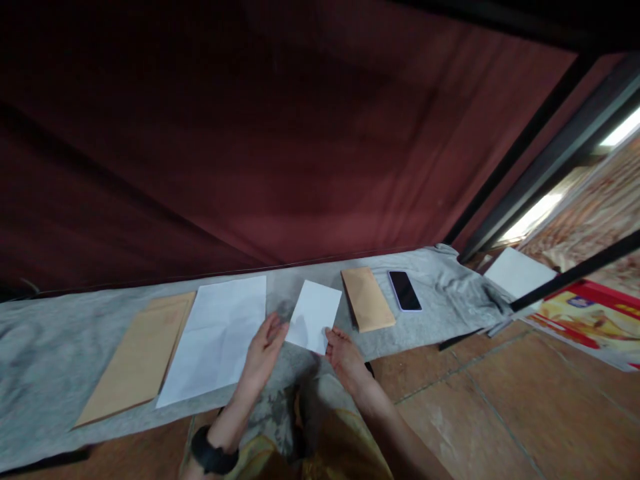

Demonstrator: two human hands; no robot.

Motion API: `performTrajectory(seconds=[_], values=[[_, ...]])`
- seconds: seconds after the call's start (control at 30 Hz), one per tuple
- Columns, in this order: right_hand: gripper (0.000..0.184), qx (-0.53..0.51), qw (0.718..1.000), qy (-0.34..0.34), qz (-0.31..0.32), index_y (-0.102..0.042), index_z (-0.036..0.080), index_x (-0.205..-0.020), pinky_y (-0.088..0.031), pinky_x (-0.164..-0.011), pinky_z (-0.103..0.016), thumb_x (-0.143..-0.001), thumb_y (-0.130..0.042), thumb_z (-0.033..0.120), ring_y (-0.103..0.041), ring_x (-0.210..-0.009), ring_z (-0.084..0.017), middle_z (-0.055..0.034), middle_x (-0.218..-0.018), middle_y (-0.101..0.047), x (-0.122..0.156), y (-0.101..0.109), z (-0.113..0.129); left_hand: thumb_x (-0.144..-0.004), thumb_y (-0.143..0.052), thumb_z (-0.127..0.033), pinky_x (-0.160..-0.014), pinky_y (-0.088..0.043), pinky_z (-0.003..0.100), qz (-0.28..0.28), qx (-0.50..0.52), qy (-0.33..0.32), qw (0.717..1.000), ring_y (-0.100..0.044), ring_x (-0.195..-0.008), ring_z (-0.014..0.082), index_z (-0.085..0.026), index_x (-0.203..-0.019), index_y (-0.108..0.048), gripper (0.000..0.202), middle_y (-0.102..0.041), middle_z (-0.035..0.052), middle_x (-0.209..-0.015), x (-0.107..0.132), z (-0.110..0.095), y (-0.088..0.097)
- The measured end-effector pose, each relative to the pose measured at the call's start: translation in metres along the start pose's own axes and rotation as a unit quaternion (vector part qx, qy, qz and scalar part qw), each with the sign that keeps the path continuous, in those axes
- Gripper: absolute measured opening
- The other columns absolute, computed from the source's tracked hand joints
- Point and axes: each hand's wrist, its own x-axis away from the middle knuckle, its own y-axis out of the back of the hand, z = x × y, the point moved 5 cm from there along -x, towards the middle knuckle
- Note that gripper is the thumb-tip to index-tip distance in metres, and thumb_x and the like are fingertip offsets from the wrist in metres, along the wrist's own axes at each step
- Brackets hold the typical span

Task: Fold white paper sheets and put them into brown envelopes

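A small white sheet of folded-size paper is tilted above the grey cloth in front of me. My right hand pinches its lower right corner, with the thumb on top. At the lower left corner is my left hand, fingers loosely bent and apart from the thumb; whether it touches the paper's edge is hard to tell. Left of that hand lies a larger white sheet, slightly creased. A stack of small brown envelopes rests to the right of the small paper.
Large brown envelopes lie at the left on the grey cloth. A phone is right of the small envelopes. Dark red fabric hangs behind. A red and yellow box stands at right near black metal bars.
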Motion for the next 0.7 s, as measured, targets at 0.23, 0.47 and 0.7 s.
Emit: performTrajectory(seconds=[0.23,0.47,0.7], values=[[0.040,-0.145,0.986,-0.059,0.055,-0.067,0.018,-0.104,-0.059,-0.070,-0.036,-0.083,-0.068,0.052,-0.071,-0.084,-0.024,-0.0122,-0.102,-0.075,0.027,-0.022,-0.026,-0.059,-0.084,-0.050,-0.075,-0.059,0.034,0.082,0.292,0.264,0.916,-0.072,-0.080,0.0209,-0.016,-0.084,-0.066,0.046,-0.074,0.0074,-0.088,0.054,0.064,-0.050],[0.034,-0.117,0.990,-0.068,-0.031,-0.064,0.021,-0.091,-0.058,-0.075,-0.035,-0.074,-0.079,0.046,-0.070,-0.077,-0.019,-0.0053,-0.088,-0.073,0.014,0.021,-0.031,-0.060,-0.077,-0.052,-0.059,-0.051,0.028,0.145,0.188,0.184,0.954,-0.063,-0.063,0.0164,-0.018,-0.088,-0.066,0.046,-0.066,-0.0018,-0.069,0.018,0.061,-0.026],[0.050,-0.031,0.996,-0.035,-0.074,-0.065,0.019,-0.081,-0.055,-0.053,-0.030,-0.058,-0.083,0.060,-0.061,-0.055,-0.015,0.0021,-0.065,-0.062,0.004,0.050,-0.038,-0.060,-0.072,-0.055,-0.055,-0.046,0.027,0.135,0.141,0.136,0.971,-0.060,-0.058,0.0163,-0.018,-0.080,-0.065,0.042,-0.065,-0.0009,-0.064,-0.003,0.072,-0.036]])
